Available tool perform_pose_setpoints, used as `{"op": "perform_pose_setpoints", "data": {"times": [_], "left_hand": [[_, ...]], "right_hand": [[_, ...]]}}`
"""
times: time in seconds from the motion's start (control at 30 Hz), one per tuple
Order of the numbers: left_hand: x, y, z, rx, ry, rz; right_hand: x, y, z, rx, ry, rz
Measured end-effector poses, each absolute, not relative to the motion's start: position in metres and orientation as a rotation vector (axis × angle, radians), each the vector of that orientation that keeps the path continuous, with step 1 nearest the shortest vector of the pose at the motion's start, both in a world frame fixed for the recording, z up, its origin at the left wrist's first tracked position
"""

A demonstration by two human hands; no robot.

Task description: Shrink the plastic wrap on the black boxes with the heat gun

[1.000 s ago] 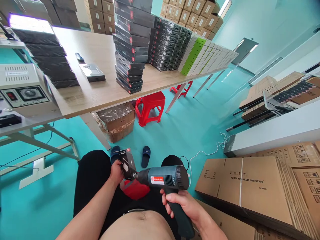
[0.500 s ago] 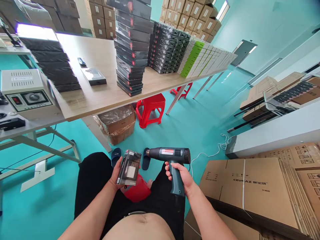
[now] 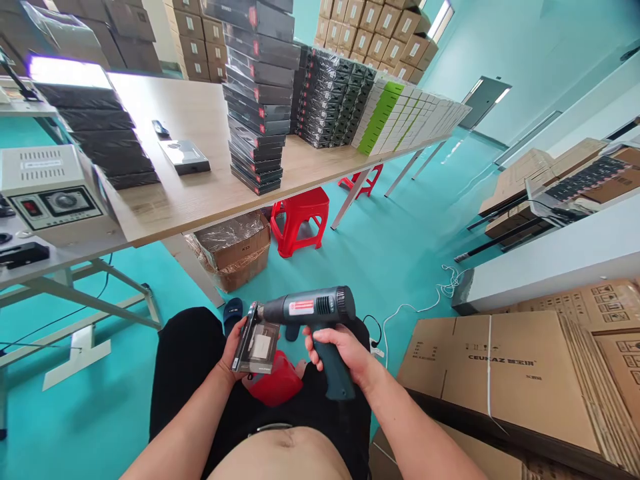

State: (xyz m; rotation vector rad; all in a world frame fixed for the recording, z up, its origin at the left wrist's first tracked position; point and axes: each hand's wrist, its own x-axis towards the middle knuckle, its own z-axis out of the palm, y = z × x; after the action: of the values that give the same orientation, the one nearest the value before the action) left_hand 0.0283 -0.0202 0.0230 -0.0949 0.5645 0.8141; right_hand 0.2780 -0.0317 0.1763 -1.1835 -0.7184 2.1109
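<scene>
The left hand holds a small black box above the lap, with the thumb across the near edge and the fingers curled behind it, clamped on the box. The box is flat and dark, wrapped in glossy clear film that catches the light, and it carries a pale square picture or label on its upward face; what is printed there is too small to read. It tilts slightly, its top end pointing away from the person.

The right hand grips the handle of a heat gun, fingers closed tight round the grip. The gun has a dark grey-green body with a red and white label on its side and vent slots near the back. Its nozzle points left and sits right at the top edge of the box, touching it or very nearly so.

Below the box, between the knees, a red stool shows. A dark slipper lies on the teal floor just beyond. To the right stands a stack of flat cardboard cartons. Ahead, a long wooden table bears stacks of black boxes.
</scene>
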Motion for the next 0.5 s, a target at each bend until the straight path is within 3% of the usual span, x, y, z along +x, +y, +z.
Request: {"op": "perform_pose_setpoints", "data": {"times": [0.13,0.33,0.5], "left_hand": [[0.027,-0.020,0.020,-0.122,0.639,0.924],[0.030,-0.021,0.025,-0.090,0.517,0.855],[0.031,-0.021,0.022,-0.082,0.499,0.833]], "right_hand": [[0.280,-0.041,0.188,-1.206,-0.955,2.224],[0.277,-0.029,0.172,-1.326,-0.464,1.916],[0.271,-0.031,0.176,-1.253,-0.482,1.983]]}}
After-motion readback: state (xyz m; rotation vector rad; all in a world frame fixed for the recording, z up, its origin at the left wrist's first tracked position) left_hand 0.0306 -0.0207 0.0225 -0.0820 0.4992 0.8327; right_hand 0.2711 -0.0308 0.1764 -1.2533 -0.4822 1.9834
